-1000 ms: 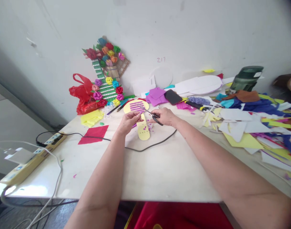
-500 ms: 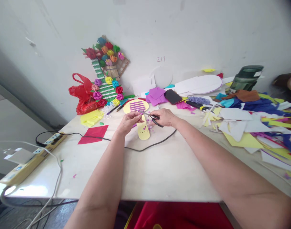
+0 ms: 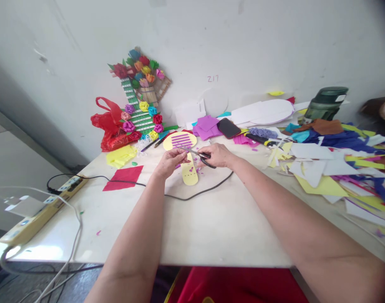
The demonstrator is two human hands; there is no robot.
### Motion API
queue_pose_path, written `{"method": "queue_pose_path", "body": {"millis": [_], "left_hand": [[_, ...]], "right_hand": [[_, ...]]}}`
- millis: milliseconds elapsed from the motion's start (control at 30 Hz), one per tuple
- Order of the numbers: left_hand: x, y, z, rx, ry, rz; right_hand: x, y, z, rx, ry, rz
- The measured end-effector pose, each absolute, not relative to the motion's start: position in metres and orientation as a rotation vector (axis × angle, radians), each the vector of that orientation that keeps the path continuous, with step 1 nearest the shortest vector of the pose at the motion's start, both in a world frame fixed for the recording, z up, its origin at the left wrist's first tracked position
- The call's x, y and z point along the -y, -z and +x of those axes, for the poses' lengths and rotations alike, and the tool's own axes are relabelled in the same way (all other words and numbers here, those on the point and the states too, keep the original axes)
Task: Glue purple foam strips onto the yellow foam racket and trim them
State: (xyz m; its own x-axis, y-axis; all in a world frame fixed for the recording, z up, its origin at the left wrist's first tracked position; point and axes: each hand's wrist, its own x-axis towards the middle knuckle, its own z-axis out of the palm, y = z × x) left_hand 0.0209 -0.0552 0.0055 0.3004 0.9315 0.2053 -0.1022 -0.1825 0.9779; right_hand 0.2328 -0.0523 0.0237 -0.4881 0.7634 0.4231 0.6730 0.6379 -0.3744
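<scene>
My right hand [image 3: 218, 155] is closed round the dark handles of a pair of scissors [image 3: 192, 150], whose blades point left. Close to the blades, my left hand [image 3: 172, 161] pinches a small piece of purple paper, mostly hidden by the fingers. Beneath and behind both hands lies a yellow guitar-shaped cutout [image 3: 189, 179] with several purple strips [image 3: 181, 136] across its wide end. Tiny purple scraps [image 3: 201, 170] are scattered beside its narrow part.
A black cable [image 3: 192, 198] curves in front of the hands. Red paper [image 3: 124, 177] and a power strip [image 3: 58, 200] are on the left. Behind stand a flower-decorated guitar model [image 3: 138, 113] and a red bag [image 3: 108, 126]. A phone [image 3: 228, 128], paper scraps [image 3: 321, 168] and a bottle [image 3: 325, 103] are to the right.
Both hands stay almost in place. The scissor blades have shifted very slightly near the left fingertips.
</scene>
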Motion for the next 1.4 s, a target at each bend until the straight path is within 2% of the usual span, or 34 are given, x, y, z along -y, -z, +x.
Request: {"method": "queue_pose_path", "body": {"millis": [300,467,700,867,1033,1267,1400], "left_hand": [[0.054,-0.005,0.019,-0.793,-1.166,1.396],[0.046,-0.002,0.006,-0.9,-1.355,1.416],[0.037,0.007,-0.011,-1.388,-1.495,1.629],[0.032,0.012,-0.015,-1.764,-1.353,1.913],[0.032,0.012,-0.016,-1.985,-1.236,1.881],[0.035,0.004,-0.005,-1.424,-1.63,1.604],[0.036,0.0,0.004,-1.339,-1.639,1.472]], "right_hand": [[0.05,-0.023,0.231,2.231,-0.297,-1.069],[0.048,-0.022,0.232,2.182,-0.291,-1.069],[0.05,-0.024,0.233,2.202,-0.207,-1.182],[0.048,-0.022,0.233,2.254,-0.102,-1.256],[0.044,-0.018,0.232,2.308,0.017,-1.314],[0.046,-0.016,0.232,2.347,0.299,-1.297],[0.048,-0.015,0.231,2.37,0.408,-1.296]]}}
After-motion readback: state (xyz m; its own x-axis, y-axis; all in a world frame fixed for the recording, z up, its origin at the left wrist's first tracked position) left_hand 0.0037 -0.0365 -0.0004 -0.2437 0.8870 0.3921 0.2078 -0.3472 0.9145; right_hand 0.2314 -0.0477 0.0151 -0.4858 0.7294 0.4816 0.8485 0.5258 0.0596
